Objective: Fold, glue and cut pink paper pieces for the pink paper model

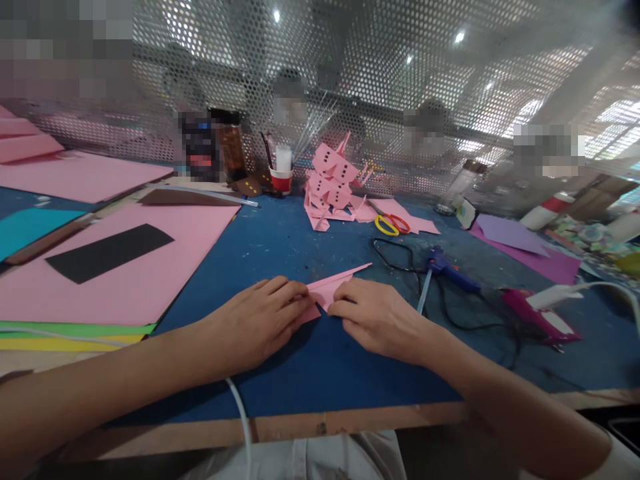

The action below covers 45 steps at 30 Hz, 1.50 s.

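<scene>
A small folded piece of pink paper (330, 284) lies on the blue tabletop in front of me, with a narrow pointed end reaching to the upper right. My left hand (270, 313) is closed on its left end, fingers pressed together over the paper. My right hand (373, 313) pinches the lower right part of it between thumb and fingers. The fingers hide some of the folds. Beyond the hands stands a cluster of pink folded-paper shapes (331, 180) with rows of black dots.
Scissors (393, 224) lie by pink paper scraps. A blue glue gun (450, 269) with a black cord and a magenta power strip (540, 317) are on the right. Pink sheets (150, 280) with a black strip (110, 252) cover the left. A perforated metal screen (380, 100) rises behind.
</scene>
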### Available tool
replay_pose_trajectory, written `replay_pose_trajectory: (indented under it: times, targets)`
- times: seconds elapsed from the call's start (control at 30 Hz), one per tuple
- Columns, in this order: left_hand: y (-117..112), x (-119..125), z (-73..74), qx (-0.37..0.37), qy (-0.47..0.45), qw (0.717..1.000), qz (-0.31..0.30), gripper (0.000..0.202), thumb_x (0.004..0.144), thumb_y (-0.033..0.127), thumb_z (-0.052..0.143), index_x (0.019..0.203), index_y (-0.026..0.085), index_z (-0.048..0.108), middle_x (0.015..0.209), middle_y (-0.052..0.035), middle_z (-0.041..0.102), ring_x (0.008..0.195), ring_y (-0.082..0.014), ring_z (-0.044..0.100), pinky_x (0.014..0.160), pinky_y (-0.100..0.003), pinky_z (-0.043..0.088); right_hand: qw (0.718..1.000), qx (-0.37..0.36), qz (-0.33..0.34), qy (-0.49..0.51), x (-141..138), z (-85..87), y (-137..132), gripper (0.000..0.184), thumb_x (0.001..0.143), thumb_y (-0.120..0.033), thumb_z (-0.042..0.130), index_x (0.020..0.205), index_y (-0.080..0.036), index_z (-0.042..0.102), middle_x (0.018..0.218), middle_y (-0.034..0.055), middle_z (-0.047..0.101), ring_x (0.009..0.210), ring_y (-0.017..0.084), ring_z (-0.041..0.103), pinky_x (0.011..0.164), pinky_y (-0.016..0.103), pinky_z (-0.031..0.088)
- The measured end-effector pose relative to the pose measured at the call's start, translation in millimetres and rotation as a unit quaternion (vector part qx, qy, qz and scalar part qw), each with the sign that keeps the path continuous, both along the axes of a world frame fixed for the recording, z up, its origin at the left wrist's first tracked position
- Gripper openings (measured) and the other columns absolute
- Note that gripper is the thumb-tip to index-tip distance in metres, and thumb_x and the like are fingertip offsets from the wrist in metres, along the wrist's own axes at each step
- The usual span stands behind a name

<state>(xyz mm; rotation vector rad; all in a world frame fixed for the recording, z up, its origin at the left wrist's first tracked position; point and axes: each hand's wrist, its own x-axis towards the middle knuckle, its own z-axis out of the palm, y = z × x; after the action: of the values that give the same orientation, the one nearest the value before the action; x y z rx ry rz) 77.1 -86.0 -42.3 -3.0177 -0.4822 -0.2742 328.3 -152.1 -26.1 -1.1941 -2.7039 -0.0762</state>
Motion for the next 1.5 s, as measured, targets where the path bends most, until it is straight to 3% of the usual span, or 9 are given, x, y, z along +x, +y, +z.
replay_pose_trajectory:
  times: [0.2,0.5,0.6,0.77,1.07,1.5]
  targets:
    - [0,0,0.6,0.003,0.019,1.000,0.000,0.034,0.101,0.025,0.041,0.131,0.019,0.056,0.124,-0.0102,0.059,0.110,-0.0262,0.053,0.095,-0.045,0.046,0.995,-0.020,-0.027,0.095,0,-1.9,2,0.025,0.094,-0.009,0.046,0.111,-0.017,0.063,0.104,0.0067,0.066,0.100,0.019,0.059,0.089,0.032,0.046]
    - [-1,1,1.7,-0.001,0.006,1.000,0.003,0.032,0.100,0.026,0.043,0.128,0.018,0.058,0.123,-0.0103,0.059,0.108,-0.0251,0.053,0.094,-0.043,0.046,0.995,-0.029,-0.021,0.093,0,1.4,3,0.023,0.093,-0.009,0.047,0.102,-0.017,0.066,0.101,0.0067,0.068,0.096,0.019,0.061,0.085,0.031,0.047]
    - [0,2,2.8,-0.016,0.006,1.000,0.005,0.032,0.102,0.026,0.041,0.127,0.019,0.059,0.122,-0.0101,0.060,0.108,-0.0247,0.053,0.095,-0.043,0.047,0.993,-0.032,-0.030,0.110,0,-1.0,5,0.027,0.092,-0.007,0.046,0.108,-0.018,0.065,0.103,0.0063,0.068,0.099,0.018,0.060,0.088,0.031,0.046]
    - [-2,3,5.4,-0.050,-0.013,0.998,0.028,0.027,0.100,0.026,0.045,0.121,0.019,0.060,0.121,-0.0094,0.060,0.108,-0.0241,0.054,0.096,-0.043,0.047,0.997,-0.015,-0.043,0.061,-6,-6.8,8,0.039,0.091,-0.006,0.046,0.122,-0.023,0.061,0.109,0.0059,0.065,0.098,0.019,0.057,0.082,0.030,0.045]
    - [-1,4,5.2,-0.065,-0.032,0.997,0.026,0.027,0.101,0.028,0.042,0.118,0.018,0.061,0.122,-0.0093,0.061,0.109,-0.0240,0.055,0.097,-0.043,0.047,0.999,0.011,-0.039,0.027,-9,-8.8,8,0.037,0.093,-0.008,0.045,0.125,-0.021,0.059,0.106,0.0061,0.061,0.093,0.019,0.053,0.078,0.030,0.042]
    - [-2,3,5.3,-0.074,-0.038,0.996,0.026,0.022,0.098,0.024,0.048,0.115,0.017,0.061,0.119,-0.0093,0.061,0.108,-0.0239,0.055,0.097,-0.042,0.047,0.999,0.010,-0.047,0.010,-12,-10.8,11,0.036,0.094,-0.008,0.044,0.125,-0.019,0.058,0.105,0.0076,0.059,0.098,0.020,0.053,0.084,0.031,0.042]
